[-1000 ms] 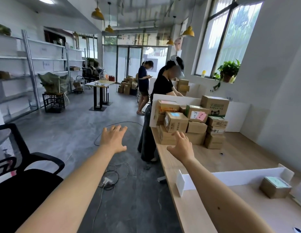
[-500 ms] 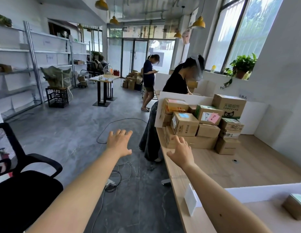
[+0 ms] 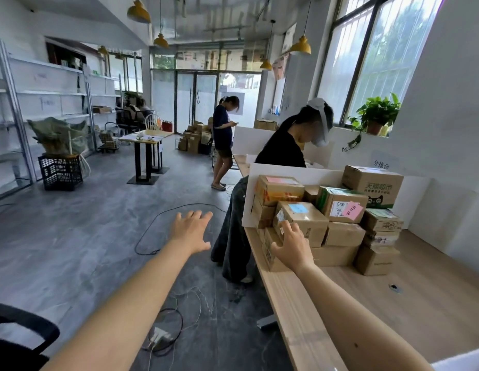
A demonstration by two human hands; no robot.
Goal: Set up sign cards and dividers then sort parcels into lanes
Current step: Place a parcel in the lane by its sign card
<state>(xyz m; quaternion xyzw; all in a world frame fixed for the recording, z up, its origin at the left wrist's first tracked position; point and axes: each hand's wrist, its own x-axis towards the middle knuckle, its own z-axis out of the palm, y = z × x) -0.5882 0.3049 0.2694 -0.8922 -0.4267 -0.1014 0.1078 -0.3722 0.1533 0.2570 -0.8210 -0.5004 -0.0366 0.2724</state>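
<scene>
A pile of cardboard parcels stands at the far end of the wooden table (image 3: 433, 303), against a white divider board (image 3: 247, 207). My right hand (image 3: 292, 245) reaches the near corner of the pile; its fingers touch the parcel with a blue label (image 3: 310, 218) and the low box under it. My left hand (image 3: 191, 230) hovers over the floor left of the table, fingers spread and holding nothing. A green-topped parcel with a pink note (image 3: 342, 204) sits higher in the pile.
A person in black (image 3: 284, 153) bends over the table just behind the divider; another stands further back. Cables and a power strip (image 3: 159, 338) lie on the floor. A black chair (image 3: 19, 333) is at my lower left. White divider corner (image 3: 457, 362) at bottom right.
I have moved closer to the parcel pile. My right hand went forward from above the table edge onto the near parcels. The divider and small box at lower right slid out of view.
</scene>
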